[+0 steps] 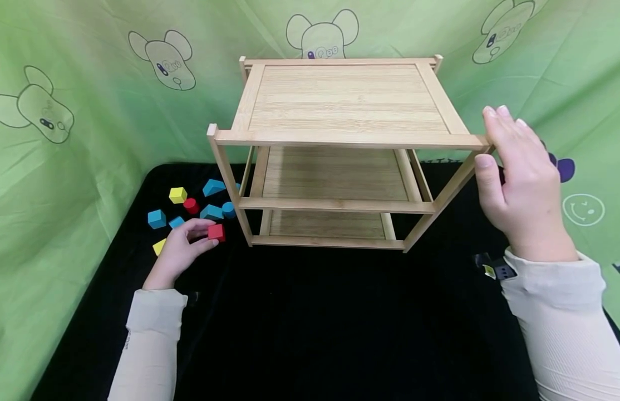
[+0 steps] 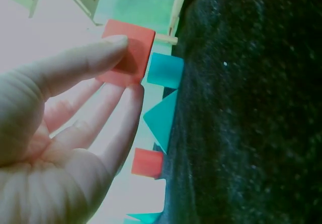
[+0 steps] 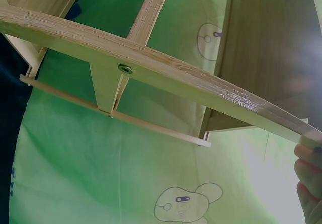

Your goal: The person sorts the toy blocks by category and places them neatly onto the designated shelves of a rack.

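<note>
My left hand (image 1: pixel 182 249) pinches a red cube block (image 1: pixel 216 232) between thumb and fingers, just left of the wooden shelf's front leg. The left wrist view has the red block (image 2: pixel 138 48) close up, the thumb lying across one face. At the right front corner of the three-tier wooden shelf (image 1: pixel 340 100), my right hand (image 1: pixel 527 184) rests with its fingers extended and the thumb apart. In the right wrist view only its fingertips (image 3: pixel 308 171) show, against a wooden post (image 3: pixel 166 73).
Several loose blocks lie left of the shelf on the black cloth (image 1: pixel 330 323): a yellow cube (image 1: pixel 177 195), a red cylinder (image 1: pixel 191 206), a blue cube (image 1: pixel 157 219) and a blue triangular block (image 1: pixel 213 187) among them. A green printed curtain (image 1: pixel 89 111) surrounds the cloth.
</note>
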A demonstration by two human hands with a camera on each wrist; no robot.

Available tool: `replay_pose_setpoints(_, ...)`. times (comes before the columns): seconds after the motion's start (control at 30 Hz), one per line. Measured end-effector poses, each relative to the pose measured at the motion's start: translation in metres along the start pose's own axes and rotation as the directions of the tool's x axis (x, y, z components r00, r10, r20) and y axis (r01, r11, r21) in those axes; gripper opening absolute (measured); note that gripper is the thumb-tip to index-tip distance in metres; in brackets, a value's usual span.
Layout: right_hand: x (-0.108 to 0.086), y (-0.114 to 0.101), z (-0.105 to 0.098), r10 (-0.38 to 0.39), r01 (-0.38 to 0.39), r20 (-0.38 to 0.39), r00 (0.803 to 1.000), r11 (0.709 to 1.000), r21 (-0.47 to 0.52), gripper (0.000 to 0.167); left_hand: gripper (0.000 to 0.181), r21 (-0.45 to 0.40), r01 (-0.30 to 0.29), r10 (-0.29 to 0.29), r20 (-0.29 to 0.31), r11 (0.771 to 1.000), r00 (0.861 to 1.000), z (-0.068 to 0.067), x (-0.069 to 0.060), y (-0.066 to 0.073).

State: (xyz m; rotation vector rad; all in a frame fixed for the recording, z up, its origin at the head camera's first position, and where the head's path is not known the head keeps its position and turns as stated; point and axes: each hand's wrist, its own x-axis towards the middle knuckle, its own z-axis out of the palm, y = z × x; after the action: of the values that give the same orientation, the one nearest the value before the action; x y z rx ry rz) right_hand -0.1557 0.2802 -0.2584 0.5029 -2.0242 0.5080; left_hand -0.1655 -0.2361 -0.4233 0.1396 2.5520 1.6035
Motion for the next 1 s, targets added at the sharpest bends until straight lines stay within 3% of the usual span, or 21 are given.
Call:
replay_pose_setpoints(0.5, -0.001, 0.0, 0.001, 0.001, -0.001, -0.01, 1.0, 1.0, 0.013, 0.073, 0.04, 0.046, -0.011, 0.013, -0.027, 0.999, 1.0, -0.001, -0.002, 0.013)
replay_pose_setpoints(0.73, -0.001, 0.0, 0.004, 0.006, -0.005, -0.025, 1.0, 1.0, 0.025, 0.073, 0.042, 0.052, -0.048, 0.052, -0.082, 0.997, 0.995, 0.001, -0.007, 0.022)
replay_pose_setpoints(1.0, 0.0, -0.002, 0.004, 0.003, -0.002, -0.038, 0.999, 1.0, 0.017, 0.073, 0.045, -0.001, -0.089, 0.088, -0.143, 0.996, 0.986, 0.001, -0.01, 0.035)
